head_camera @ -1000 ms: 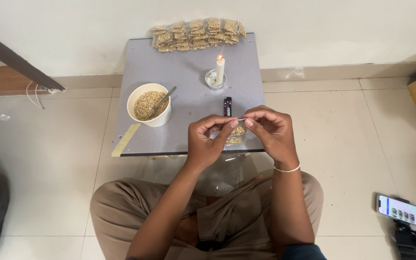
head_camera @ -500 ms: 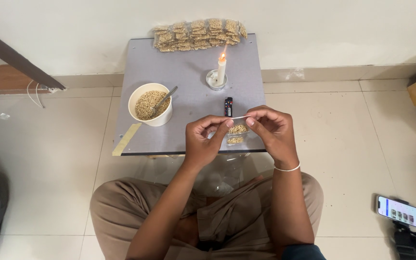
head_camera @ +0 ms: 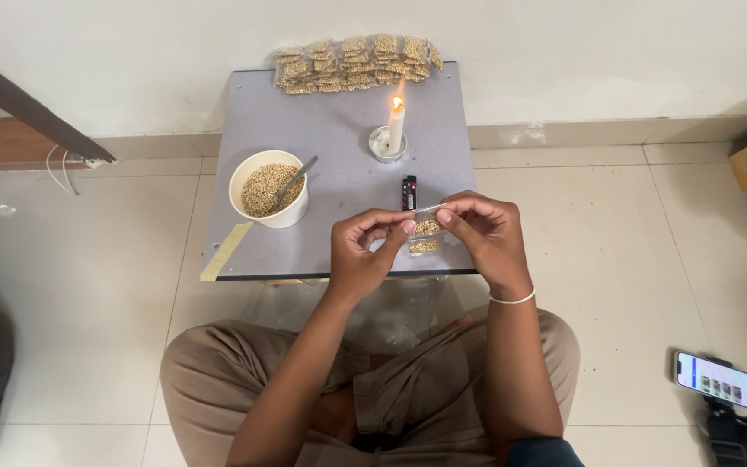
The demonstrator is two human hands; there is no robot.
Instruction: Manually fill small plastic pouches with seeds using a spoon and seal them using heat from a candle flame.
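As both hands (head_camera: 425,238) pinch it | seed packet (head_camera: 426,227) between fingertips

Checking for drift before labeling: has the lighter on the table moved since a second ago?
No. The lighter lies in the same spot, just in front of the candle on the grey table, beyond both hands.

- We take this for a room in a home, used for small handwork: pale tiled floor (head_camera: 114,285), plain white wall (head_camera: 564,52) with a skirting strip at 12 o'clock.
- A low grey counter (head_camera: 339,130) stands against that wall, and the person sits cross-legged on the floor before it.
- On it we see household things: a lit candle (head_camera: 395,130), a bowl of grain (head_camera: 268,188), stacked small packets (head_camera: 356,62).
- A phone on a stand (head_camera: 717,380) sits at 4 o'clock.
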